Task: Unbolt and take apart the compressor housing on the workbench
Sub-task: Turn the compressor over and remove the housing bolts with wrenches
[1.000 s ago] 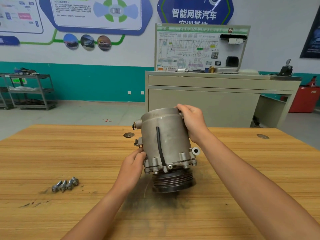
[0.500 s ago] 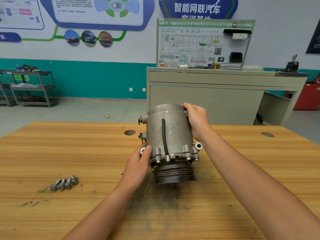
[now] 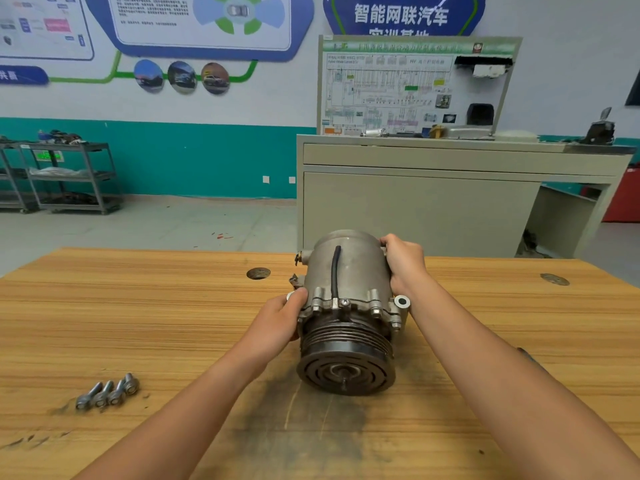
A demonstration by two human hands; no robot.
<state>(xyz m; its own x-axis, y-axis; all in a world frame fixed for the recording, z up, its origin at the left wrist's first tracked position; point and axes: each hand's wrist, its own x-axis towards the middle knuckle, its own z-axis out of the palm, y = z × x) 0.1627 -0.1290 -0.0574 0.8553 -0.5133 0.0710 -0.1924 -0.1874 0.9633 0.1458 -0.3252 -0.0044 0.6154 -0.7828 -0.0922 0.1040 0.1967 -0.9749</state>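
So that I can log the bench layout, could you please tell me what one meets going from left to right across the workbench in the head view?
Four loose bolts → left hand → compressor, its pulley towards the camera → right hand → round grommet.

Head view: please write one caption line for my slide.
Left hand and right hand hold the tilted compressor at the wooden workbench; four loose bolts lie to its left.
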